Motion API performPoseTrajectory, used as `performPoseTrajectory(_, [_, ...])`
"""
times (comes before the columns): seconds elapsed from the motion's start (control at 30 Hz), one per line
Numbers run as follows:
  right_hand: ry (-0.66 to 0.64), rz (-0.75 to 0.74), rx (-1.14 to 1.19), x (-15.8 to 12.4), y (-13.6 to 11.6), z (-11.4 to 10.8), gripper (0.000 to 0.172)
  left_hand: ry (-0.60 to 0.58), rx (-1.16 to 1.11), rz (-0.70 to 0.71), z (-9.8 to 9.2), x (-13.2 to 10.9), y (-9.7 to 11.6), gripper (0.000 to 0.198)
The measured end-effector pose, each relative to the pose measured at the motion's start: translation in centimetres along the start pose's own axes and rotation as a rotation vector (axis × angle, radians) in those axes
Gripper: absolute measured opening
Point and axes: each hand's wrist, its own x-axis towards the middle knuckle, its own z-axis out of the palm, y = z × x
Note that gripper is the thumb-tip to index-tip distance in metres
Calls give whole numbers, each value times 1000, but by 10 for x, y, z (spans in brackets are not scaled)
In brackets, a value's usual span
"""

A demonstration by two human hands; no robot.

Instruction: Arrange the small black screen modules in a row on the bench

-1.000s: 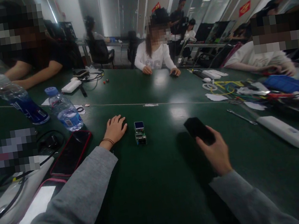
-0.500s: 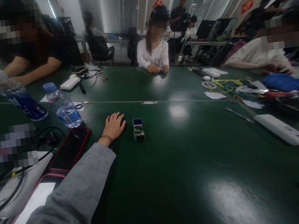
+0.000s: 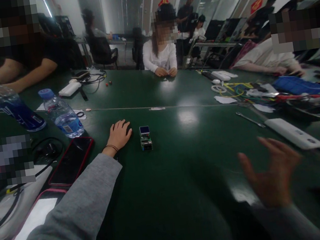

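Palm down on the dark green table [image 3: 168, 182], my left hand [image 3: 119, 135] lies flat with its fingers spread and holds nothing. Just right of its fingertips stands a small circuit board device [image 3: 146, 142] with a little dark screen at its top; a narrow gap separates the two. My right hand [image 3: 271, 172], slightly blurred, is raised over the right side of the table. Its thumb and fingers are apart and nothing is between them. The white power strip [image 3: 294, 133] lies just beyond it.
At left are a water bottle [image 3: 63, 115], a blue-labelled bottle [image 3: 12, 105], a red-edged phone [image 3: 72, 161] and cables. A wrench-like metal tool [image 3: 249, 119] lies by the power strip. Tangled wires and a blue item [image 3: 299, 84] fill the far right. A person [image 3: 159, 54] sits opposite.
My right hand has come into view at the lower right, fingers apart. My left hand and the device stay in place on the table. The view has shifted slightly.
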Motion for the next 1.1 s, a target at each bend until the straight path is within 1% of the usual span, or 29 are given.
performPoseTrajectory(0.03, [-16, -115, 53, -2, -22, 21, 64, -4, 3, -2, 0, 0, 0, 51])
performPoseTrajectory(0.07, [-71, -223, 115, -4, -47, 45, 58, -6, 6, -5, 0, 0, 1, 51])
performPoseTrajectory(0.1, [-173, -302, 189, -7, -72, 70, 50, -5, 9, -6, 0, 0, 1, 51])
performPoseTrajectory(0.13, [-283, -341, 232, -9, -96, 94, 50, -2, 11, -6, 0, 0, 1, 51])
performPoseTrajectory(0.17, [-371, -386, 260, -12, -117, 116, 54, 4, 13, -4, 0, 0, 1, 51])
performPoseTrajectory(0.2, [-427, -417, 276, -14, -134, 134, 60, 9, 16, -2, 1, 0, 1, 51])
performPoseTrajectory(0.23, [-470, -434, 284, -16, -146, 150, 66, 13, 17, 1, 1, 0, 1, 51])
performPoseTrajectory(0.3, [-517, -438, 290, -16, -159, 170, 70, 15, 18, 3, 2, 0, 1, 51])
performPoseTrajectory(0.33, [-538, -425, 295, -16, -161, 175, 68, 15, 16, 3, 2, 1, 1, 51])
performPoseTrajectory(0.4, [-579, -386, 318, -13, -159, 179, 63, 18, 13, 0, 3, 1, 1, 51])
performPoseTrajectory(0.47, [-609, -338, 362, -11, -155, 177, 60, 20, 13, -1, 2, 1, 1, 51])
performPoseTrajectory(0.53, [-613, -286, 424, -10, -152, 174, 58, 19, 15, -2, 2, 1, 2, 51])
performPoseTrajectory(0.7, [-527, -152, 568, -7, -149, 175, 55, 10, 12, -1, 1, 0, 2, 51])
performPoseTrajectory(0.83, [-456, -102, 585, -5, -143, 183, 56, 8, 8, -4, 1, 1, 1, 51])
performPoseTrajectory(0.93, [-452, -53, 611, -3, -138, 187, 56, 9, 7, -2, 2, 1, 1, 51])
performPoseTrajectory(1.1, [-472, 138, 616, 1, -130, 192, 55, 12, 3, 0, 1, 0, 1, 51])
